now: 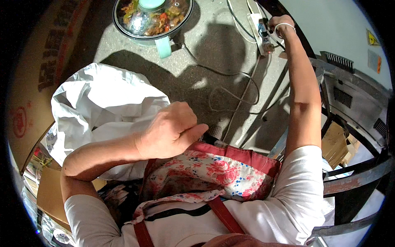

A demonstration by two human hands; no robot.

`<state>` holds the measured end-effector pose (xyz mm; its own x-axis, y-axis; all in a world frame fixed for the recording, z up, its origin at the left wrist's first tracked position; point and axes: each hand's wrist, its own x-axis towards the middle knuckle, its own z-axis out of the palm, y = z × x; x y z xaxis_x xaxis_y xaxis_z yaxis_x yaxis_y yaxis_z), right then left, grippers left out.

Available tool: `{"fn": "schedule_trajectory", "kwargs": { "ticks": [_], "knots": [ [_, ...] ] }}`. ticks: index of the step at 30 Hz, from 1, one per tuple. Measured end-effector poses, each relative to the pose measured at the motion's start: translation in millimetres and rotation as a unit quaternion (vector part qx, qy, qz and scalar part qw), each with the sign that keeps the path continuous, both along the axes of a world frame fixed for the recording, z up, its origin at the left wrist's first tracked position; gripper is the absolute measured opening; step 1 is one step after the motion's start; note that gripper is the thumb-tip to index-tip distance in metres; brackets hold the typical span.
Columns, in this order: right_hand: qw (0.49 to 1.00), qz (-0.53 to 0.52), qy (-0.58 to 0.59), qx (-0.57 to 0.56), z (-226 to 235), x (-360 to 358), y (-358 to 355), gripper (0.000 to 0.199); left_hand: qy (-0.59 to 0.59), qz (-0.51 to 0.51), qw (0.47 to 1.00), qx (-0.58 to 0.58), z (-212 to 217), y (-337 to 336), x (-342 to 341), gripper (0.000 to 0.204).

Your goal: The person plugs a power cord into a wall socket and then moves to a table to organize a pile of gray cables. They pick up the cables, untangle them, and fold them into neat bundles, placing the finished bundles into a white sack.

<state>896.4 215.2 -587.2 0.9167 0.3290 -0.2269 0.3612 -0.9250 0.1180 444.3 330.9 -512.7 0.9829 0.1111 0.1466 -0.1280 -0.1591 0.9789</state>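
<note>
Reaching far to the right, my right hand (282, 24), with a white band round its wrist, has its fingers curled in at the side of a white power strip (256, 29). Plugs and dark cables crowd that spot, and what the fingers grip is hidden. My left hand (170, 129) is a closed fist above my lap, with the thumb along its side and nothing showing in it. Below it lies the red-trimmed floral apron (218, 168). At the far left, a mint-green electric pot (163, 47) stands on the floor, its glass lid (150, 24) covering cooked food.
A white plastic bag (111, 90) bulges up left of my left hand. A thin grey cable (218, 73) loops across the concrete floor (218, 45) from the pot. Cardboard boxes (51, 193) stand at left; a dark metal frame (349, 183) curves along my right side.
</note>
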Motion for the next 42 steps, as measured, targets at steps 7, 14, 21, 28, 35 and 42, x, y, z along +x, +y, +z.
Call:
{"fn": "schedule_trajectory", "kwargs": {
  "ticks": [7, 14, 21, 28, 35, 42],
  "knots": [
    [0.990, 0.090, 0.105, 0.012, -30, 15, 5, 0.007, 0.001, -0.017, 1.000, -0.007, -13, -3, -4, 0.027],
    [0.915, -0.195, 0.267, 0.230, -6, -8, 3, 0.015, -0.031, 0.014, 0.999, -0.036, -18, 2, 1, 0.027],
    [0.928, -0.040, 0.337, 0.155, -35, 18, 8, 0.022, -0.036, 0.032, 0.999, -0.017, -24, -7, -1, 0.027],
    [0.898, 0.392, -0.015, -0.202, -28, 27, -7, 0.024, 0.036, 0.002, 0.997, -0.064, -25, 0, -2, 0.020],
    [0.855, 0.435, 0.018, -0.282, -35, 25, -8, 0.022, 0.175, -0.003, 0.978, -0.110, -35, -4, 0, 0.013],
    [0.872, 0.427, 0.044, -0.234, -47, 38, -10, 0.020, 0.201, -0.023, 0.974, -0.104, -40, -2, -1, 0.018]
  ]
}}
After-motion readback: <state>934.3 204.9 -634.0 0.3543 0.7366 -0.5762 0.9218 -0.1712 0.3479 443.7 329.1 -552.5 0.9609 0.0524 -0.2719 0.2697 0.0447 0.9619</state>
